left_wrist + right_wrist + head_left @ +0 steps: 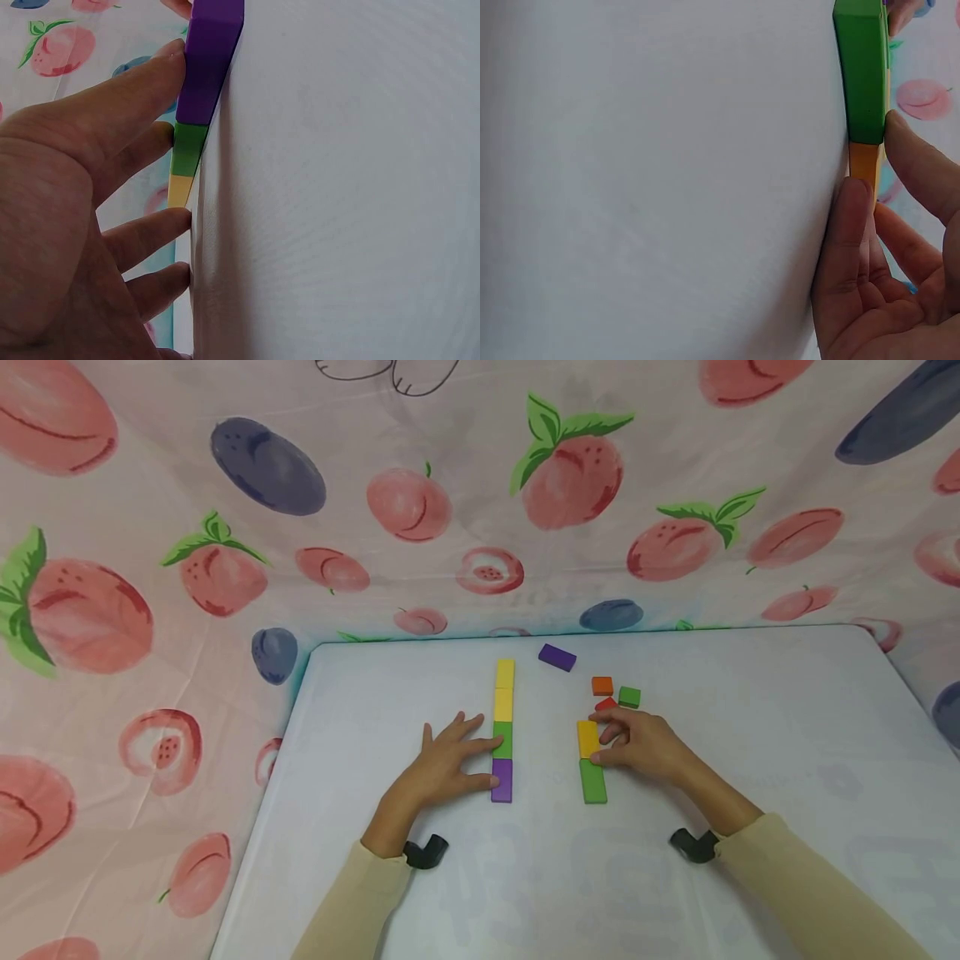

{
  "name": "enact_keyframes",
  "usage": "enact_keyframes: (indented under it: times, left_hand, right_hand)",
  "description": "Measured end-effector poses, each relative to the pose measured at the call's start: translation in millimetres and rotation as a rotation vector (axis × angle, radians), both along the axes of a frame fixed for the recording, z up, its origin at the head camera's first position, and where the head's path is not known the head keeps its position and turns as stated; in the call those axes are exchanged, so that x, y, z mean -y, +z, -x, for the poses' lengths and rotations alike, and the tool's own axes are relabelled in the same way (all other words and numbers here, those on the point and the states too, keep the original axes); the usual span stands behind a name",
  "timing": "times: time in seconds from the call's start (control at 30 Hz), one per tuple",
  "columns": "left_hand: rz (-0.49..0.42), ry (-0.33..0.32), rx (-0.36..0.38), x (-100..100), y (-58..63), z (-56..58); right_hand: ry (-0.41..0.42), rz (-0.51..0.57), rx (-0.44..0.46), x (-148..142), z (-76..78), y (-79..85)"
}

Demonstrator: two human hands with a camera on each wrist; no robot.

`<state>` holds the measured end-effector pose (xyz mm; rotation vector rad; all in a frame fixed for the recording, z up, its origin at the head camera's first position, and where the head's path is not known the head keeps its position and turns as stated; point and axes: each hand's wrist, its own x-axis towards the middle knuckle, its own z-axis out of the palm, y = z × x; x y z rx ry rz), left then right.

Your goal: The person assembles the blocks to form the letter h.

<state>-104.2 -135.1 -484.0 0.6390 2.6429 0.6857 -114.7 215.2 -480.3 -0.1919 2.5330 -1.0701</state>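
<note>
My left hand point(446, 764) has its fingers spread along a straight row of blocks. Its thumb touches the purple block point(502, 781) at the near end and its index fingertip the green block point(502, 740) beyond. Two yellow blocks point(505, 674) continue that row. To the right, my right hand point(641, 743) pinches an orange-yellow block point(588, 739) between thumb and index finger. This block meets the far end of a second green block point(593, 782). In the right wrist view the thumb tip lies near the joint between the orange-yellow and green blocks point(862, 75).
Beyond my right hand lie a red block point(605, 703), partly hidden, an orange block point(602, 686) and a small green block point(630, 697). Another purple block point(557, 657) lies askew near the back edge of the white table point(540, 893). Fruit-patterned cloth point(450, 435) rises behind.
</note>
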Motion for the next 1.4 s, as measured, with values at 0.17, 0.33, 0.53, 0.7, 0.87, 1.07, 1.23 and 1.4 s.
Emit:
enact_keyframes:
  times: [0.17,0.33,0.53,0.7,0.87,1.07,1.23,1.4]
  left_hand:
    - [-0.003,-0.001,-0.002,0.1,-0.6,0.3]
    - [-0.007,-0.001,-0.004,0.7,-1.4,0.3]
    - [-0.010,-0.002,-0.005,1.1,-2.3,0.4]
    - [-0.003,-0.004,-0.006,1.0,-2.5,0.8]
    - [-0.005,-0.001,0.001,0.7,-1.1,0.1]
    - [0.001,0.006,0.004,-0.3,-0.6,0.3]
    - [0.007,0.007,0.006,-0.3,-1.8,0.6]
    - [0.002,0.008,0.007,-0.7,-1.7,0.7]
  right_hand:
    - [0.004,0.009,-0.009,0.1,-0.6,0.1]
    - [0.008,0.022,-0.016,0.7,-1.5,0.6]
    - [0.008,0.016,-0.018,1.2,-2.0,0.7]
    - [0.008,0.008,-0.009,0.2,-1.0,0.4]
    - [0.009,0.013,0.008,0.2,-0.7,0.9]
    - [0.016,0.019,-0.008,-1.1,-1.4,-0.6]
    - [0.017,0.020,-0.018,-1.2,-1.0,-2.2]
    - [0.014,0.016,-0.016,-0.8,-1.1,-2.7]
